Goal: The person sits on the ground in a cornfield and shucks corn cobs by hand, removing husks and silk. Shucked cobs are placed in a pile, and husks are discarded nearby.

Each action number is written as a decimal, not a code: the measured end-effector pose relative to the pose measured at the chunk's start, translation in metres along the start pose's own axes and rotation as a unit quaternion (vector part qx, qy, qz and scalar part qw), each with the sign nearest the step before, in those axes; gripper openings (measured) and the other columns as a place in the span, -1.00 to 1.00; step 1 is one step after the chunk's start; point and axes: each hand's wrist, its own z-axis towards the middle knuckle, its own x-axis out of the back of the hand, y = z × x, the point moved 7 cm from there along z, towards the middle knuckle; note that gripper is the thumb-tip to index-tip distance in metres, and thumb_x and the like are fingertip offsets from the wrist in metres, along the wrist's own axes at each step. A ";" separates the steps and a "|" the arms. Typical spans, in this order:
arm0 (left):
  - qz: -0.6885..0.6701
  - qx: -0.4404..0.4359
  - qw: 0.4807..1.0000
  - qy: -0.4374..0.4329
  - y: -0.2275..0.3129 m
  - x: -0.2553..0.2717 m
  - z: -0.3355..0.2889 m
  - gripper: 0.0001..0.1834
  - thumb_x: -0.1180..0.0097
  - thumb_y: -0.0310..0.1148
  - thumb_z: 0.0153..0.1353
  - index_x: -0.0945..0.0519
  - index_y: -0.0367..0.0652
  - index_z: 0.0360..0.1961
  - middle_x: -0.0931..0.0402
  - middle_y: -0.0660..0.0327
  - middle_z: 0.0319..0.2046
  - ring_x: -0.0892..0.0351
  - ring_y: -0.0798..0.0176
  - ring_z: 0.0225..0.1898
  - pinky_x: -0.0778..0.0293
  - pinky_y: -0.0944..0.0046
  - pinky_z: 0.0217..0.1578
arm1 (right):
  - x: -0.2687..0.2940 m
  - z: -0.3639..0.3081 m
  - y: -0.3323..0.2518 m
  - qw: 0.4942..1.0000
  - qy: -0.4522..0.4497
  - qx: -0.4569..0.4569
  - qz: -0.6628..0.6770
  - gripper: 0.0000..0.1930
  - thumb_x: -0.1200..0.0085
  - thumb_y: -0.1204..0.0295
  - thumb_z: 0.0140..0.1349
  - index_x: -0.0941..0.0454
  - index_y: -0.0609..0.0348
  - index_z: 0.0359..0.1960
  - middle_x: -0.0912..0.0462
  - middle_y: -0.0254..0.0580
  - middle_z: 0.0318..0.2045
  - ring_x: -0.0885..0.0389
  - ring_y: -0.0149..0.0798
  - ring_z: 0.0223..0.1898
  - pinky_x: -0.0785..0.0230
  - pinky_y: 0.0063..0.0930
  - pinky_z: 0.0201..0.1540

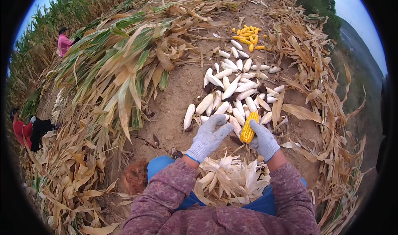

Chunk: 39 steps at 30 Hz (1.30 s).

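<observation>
My right hand [264, 140], in a pale knitted glove with a blue cuff, grips a bare yellow ear of corn [249, 127] from its right side. The ear stands nearly upright, its kernels showing. To its left, my left hand [210, 138] in a matching glove has its fingers stretched forward and apart, with nothing in them; it is not touching the ear. Just beyond both hands lies a pile of ears in white husks [232, 86], some with dark silk. Below my hands, stripped pale husks [232, 178] are heaped between my knees.
Bare yellow ears [248, 37] lie in a small pile farther off. Cut cornstalks [120, 65] cover the ground on the left, and dry leaves [327, 98] line the right. Two people, one in pink [64, 43] and one in red [22, 132], are at the left.
</observation>
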 end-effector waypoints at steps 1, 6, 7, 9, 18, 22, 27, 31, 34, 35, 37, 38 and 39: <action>-0.047 0.019 0.999 0.000 0.019 0.002 -0.004 -0.48 -0.38 -0.28 0.42 -0.55 -0.32 0.29 -0.66 0.03 0.13 -0.65 0.21 0.13 -0.60 0.22 0.18 | -0.004 0.002 0.006 1.000 0.001 -0.009 0.002 -0.68 -0.15 0.05 0.53 -0.59 0.04 -0.02 -0.54 -0.42 -0.51 -0.20 -0.51 -0.73 0.02 -0.53 -0.67; -0.083 0.009 0.996 0.044 0.056 0.027 -0.001 -0.58 -0.28 -0.35 0.47 -0.57 -0.33 0.24 -0.67 0.12 0.03 -0.66 0.30 0.01 -0.62 0.30 0.07 | -0.012 0.006 0.092 0.989 0.014 -0.124 -0.079 -0.57 -0.14 -0.08 0.50 -0.57 0.04 -0.27 -0.38 -0.39 -0.64 -0.18 -0.45 -0.74 0.01 -0.52 -0.67; -0.089 0.002 0.995 0.052 0.058 0.032 0.001 -0.60 -0.25 -0.35 0.50 -0.57 -0.33 0.25 -0.68 0.12 0.02 -0.69 0.29 0.00 -0.64 0.29 0.07 | -0.012 -0.001 0.126 0.979 0.021 -0.195 -0.058 -0.55 -0.15 -0.11 0.49 -0.55 0.03 -0.30 -0.35 -0.39 -0.65 -0.18 -0.44 -0.74 0.01 -0.53 -0.68; -0.101 -0.008 0.993 0.062 0.060 0.041 0.003 -0.62 -0.20 -0.36 0.52 -0.57 -0.34 0.25 -0.69 0.09 0.02 -0.72 0.27 -0.03 -0.67 0.26 0.07 | -0.018 -0.019 0.190 0.960 0.021 -0.262 -0.096 -0.56 -0.21 -0.15 0.44 -0.49 -0.07 -0.30 -0.31 -0.45 -0.67 -0.16 -0.45 -0.77 0.04 -0.55 -0.72; -0.162 0.004 0.980 0.114 0.072 0.078 0.007 -0.67 -0.18 -0.34 0.55 -0.60 -0.30 0.21 -0.73 0.07 0.00 -0.76 0.25 -0.10 -0.70 0.22 0.02 | -0.004 0.112 0.077 0.977 0.091 -0.061 0.181 -0.55 -0.04 -0.15 0.54 -0.49 -0.04 0.03 -0.62 -0.25 -0.44 -0.16 -0.52 -0.73 -0.04 -0.59 -0.70; -0.141 -0.001 0.980 0.139 0.076 0.100 -0.001 -0.66 -0.19 -0.29 0.55 -0.62 -0.26 0.20 -0.75 0.05 0.02 -0.77 0.22 -0.08 -0.69 0.19 0.06 | -0.065 0.108 -0.186 0.964 0.088 0.243 0.059 -0.44 0.07 0.06 0.64 -0.35 0.24 0.43 -0.73 0.02 0.09 -0.19 -0.61 -0.65 -0.13 -0.65 -0.62; -0.144 0.000 0.978 0.151 0.079 0.104 -0.005 -0.65 -0.18 -0.31 0.55 -0.63 -0.29 0.21 -0.75 0.02 0.03 -0.79 0.18 -0.07 -0.70 0.16 0.05 | -0.066 0.107 -0.166 0.940 0.101 0.261 -0.194 -0.54 0.07 0.16 0.58 -0.59 0.13 0.32 -0.82 -0.15 -0.07 -0.27 -0.59 -0.58 -0.21 -0.61 -0.52; -0.152 -0.014 0.981 0.118 0.081 0.090 -0.005 -0.65 -0.15 -0.34 0.55 -0.62 -0.32 0.23 -0.74 -0.01 0.04 -0.79 0.12 -0.05 -0.70 0.11 0.07 | 0.011 0.162 0.016 0.934 0.129 0.030 -0.331 -0.51 0.01 0.06 0.49 -0.68 0.24 0.12 -0.81 -0.13 -0.16 -0.61 -0.34 -0.33 -0.51 -0.34 -0.26; -0.148 -0.003 0.984 0.097 0.081 0.088 -0.004 -0.67 -0.19 -0.45 0.50 -0.60 -0.34 0.21 -0.72 0.07 0.04 -0.74 0.21 0.02 -0.68 0.18 0.10 | 0.060 0.181 0.160 0.890 0.059 -0.043 -0.450 -0.57 -0.01 0.21 0.46 -0.65 0.20 0.20 -0.79 0.03 -0.02 -0.73 -0.15 -0.17 -0.60 -0.28 -0.11; -0.149 0.008 0.984 0.098 0.079 0.089 -0.003 -0.67 -0.19 -0.46 0.50 -0.60 -0.34 0.21 -0.72 0.07 0.05 -0.74 0.21 0.03 -0.68 0.18 0.11 | 0.072 0.183 0.190 0.827 0.045 0.000 -0.561 -0.58 0.00 0.23 0.46 -0.65 0.20 0.19 -0.78 0.10 -0.03 -0.78 -0.02 -0.09 -0.62 -0.20 -0.04; -0.148 0.023 0.983 0.104 0.078 0.090 -0.002 -0.66 -0.19 -0.46 0.48 -0.60 -0.34 0.21 -0.71 0.06 0.06 -0.73 0.20 0.04 -0.67 0.18 0.13 | 0.106 0.182 0.218 0.796 0.229 -0.042 -0.559 -0.60 0.00 0.25 0.46 -0.63 0.17 0.20 -0.77 0.21 -0.03 -0.75 0.18 0.06 -0.59 -0.04 0.13; -0.129 0.022 0.986 0.101 0.082 0.088 0.000 -0.64 -0.18 -0.48 0.47 -0.58 -0.35 0.24 -0.71 0.03 0.08 -0.73 0.19 0.06 -0.67 0.17 0.14 | 0.117 0.186 0.216 0.759 0.297 -0.076 -0.574 -0.64 -0.02 0.24 0.46 -0.64 0.12 0.16 -0.75 0.20 0.04 -0.73 0.24 0.08 -0.56 0.01 0.19; -0.086 0.028 0.989 0.116 0.079 0.086 -0.001 -0.54 -0.21 -0.21 0.51 -0.58 -0.36 0.23 -0.72 -0.05 0.05 -0.77 0.08 -0.01 -0.70 0.09 0.08 | 0.122 0.180 0.206 0.736 0.361 -0.011 -0.572 -0.67 -0.03 0.27 0.46 -0.62 0.10 0.13 -0.72 0.19 0.08 -0.72 0.22 0.11 -0.58 0.00 0.16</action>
